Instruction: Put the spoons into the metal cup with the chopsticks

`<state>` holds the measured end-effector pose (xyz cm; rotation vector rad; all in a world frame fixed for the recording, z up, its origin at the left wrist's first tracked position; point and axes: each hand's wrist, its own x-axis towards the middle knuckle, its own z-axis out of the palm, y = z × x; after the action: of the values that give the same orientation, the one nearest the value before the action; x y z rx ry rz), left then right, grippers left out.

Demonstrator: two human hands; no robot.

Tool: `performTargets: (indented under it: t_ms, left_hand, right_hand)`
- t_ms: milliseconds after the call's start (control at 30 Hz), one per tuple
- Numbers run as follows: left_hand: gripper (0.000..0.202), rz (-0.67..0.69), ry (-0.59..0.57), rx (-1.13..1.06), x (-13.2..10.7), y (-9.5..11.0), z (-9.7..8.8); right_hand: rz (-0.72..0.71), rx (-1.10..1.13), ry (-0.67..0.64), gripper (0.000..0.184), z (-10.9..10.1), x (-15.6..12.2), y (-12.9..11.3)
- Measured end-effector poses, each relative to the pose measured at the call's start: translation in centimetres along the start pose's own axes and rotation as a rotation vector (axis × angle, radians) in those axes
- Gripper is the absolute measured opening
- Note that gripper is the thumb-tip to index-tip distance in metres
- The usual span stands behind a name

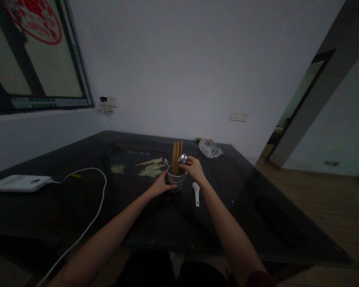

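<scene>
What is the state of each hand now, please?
Left hand: holding the cup, fingers around its side.
Right hand: holding a metal spoon.

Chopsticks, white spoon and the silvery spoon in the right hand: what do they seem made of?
Chopsticks: probably wood or bamboo, seemingly matte, going by their yellow-brown color.
White spoon: likely ceramic, perhaps plastic; smooth-looking and evenly white.
Silvery spoon in the right hand: apparently polished metal, with a bright highlight on its bowl.
</scene>
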<state>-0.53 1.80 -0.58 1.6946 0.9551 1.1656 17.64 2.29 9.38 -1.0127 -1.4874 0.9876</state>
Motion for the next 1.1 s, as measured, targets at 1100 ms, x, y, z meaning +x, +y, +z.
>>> performTargets:
  t_ms: [1100]
  left_hand:
    - [0.083,0.008,-0.020,-0.020,-0.1,0.5,0.1]
  right_hand:
    - [0.012,-0.322,0.051,0.017,0.0,0.3,0.5]
